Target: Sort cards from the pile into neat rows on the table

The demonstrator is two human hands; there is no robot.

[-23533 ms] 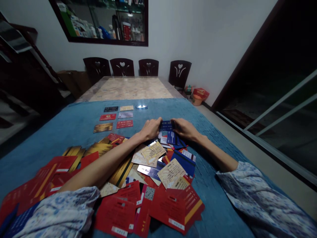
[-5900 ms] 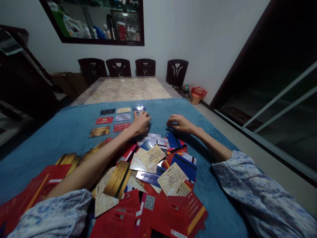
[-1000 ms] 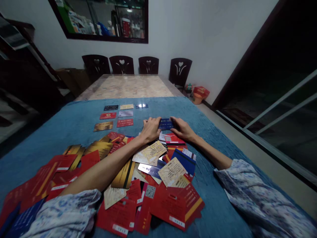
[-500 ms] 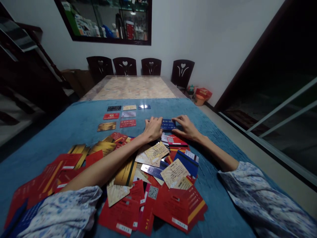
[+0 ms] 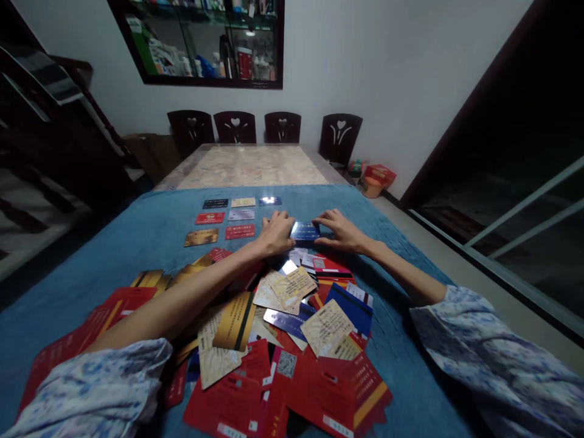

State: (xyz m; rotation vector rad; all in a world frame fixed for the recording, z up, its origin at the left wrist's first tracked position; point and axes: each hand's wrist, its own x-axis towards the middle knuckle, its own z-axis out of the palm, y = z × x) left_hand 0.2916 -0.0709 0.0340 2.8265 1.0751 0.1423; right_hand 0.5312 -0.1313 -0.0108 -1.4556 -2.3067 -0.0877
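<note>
While flat cards lie in rows to the left of my grip, my left hand is clamped on the left end of the blue card. This card sits between my two hands, and the heap of loose cards is just on the near side of it. My right hand pinches the right end, its thumb nearer to me. I think both should press equally and lightly, so the edges do not slip.

From the held card, loose pile spans 5 to 8 o'clock, card rows at 9, chairs at 11, maybe a box at 10.
</note>
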